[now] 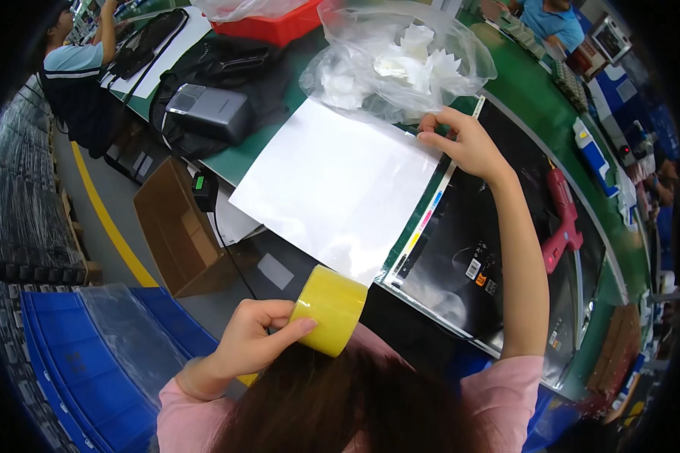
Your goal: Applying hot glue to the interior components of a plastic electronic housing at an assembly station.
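At six o'clock I see my left hand curled around a yellow tape roll, with a wide clear sheet stretching from it toward one o'clock. There my right hand pinches the sheet's far corner, just before a plastic bag of white pieces on the green table.

The left hand covers the near side of the tape roll; its core is out of sight. The person's hair hides the roll's lower edge and both sleeves' inner parts. Beyond the right hand's fingertips, the clear bag blurs its white contents, and the frame's top edge cuts the bag off. Right of those fingers, the small labels on the dark panel are too tiny to tell.
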`<state>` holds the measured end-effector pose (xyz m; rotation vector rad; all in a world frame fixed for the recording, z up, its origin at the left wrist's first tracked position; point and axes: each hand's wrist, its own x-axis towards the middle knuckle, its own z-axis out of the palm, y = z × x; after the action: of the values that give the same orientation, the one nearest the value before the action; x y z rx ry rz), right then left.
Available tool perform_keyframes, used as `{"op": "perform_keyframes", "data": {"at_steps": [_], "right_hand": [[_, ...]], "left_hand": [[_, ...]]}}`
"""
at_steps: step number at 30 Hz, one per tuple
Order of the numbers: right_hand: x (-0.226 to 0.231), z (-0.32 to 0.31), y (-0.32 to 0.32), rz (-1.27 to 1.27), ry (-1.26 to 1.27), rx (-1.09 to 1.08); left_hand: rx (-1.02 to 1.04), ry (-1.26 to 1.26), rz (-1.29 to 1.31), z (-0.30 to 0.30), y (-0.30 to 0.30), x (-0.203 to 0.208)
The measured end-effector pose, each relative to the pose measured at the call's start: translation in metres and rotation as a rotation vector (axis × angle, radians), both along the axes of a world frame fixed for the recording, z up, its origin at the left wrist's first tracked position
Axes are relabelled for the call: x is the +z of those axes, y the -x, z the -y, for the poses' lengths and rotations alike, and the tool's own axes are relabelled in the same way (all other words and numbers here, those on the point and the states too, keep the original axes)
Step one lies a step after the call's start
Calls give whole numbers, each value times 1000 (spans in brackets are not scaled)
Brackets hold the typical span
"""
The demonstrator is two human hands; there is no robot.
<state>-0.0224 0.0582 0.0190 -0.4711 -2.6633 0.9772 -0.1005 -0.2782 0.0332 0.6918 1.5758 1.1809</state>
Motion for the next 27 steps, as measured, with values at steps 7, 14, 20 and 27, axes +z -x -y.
{"op": "perform_keyframes", "data": {"at_steps": [7,14,20,27], "right_hand": [[3,-1,3,91,32,-27],[13,-2,9,81,-38,-11],[-1,-7,8,86,-14,-15],[-4,-7,12,94,-13,-22]], "left_hand": [[-19,1,-10,2,2,-2],[-14,-30,-17,0,-5,-3],[-19,-33,-15,-4,-3,-11],[-8,13,30,-5,-4,-13]]}}
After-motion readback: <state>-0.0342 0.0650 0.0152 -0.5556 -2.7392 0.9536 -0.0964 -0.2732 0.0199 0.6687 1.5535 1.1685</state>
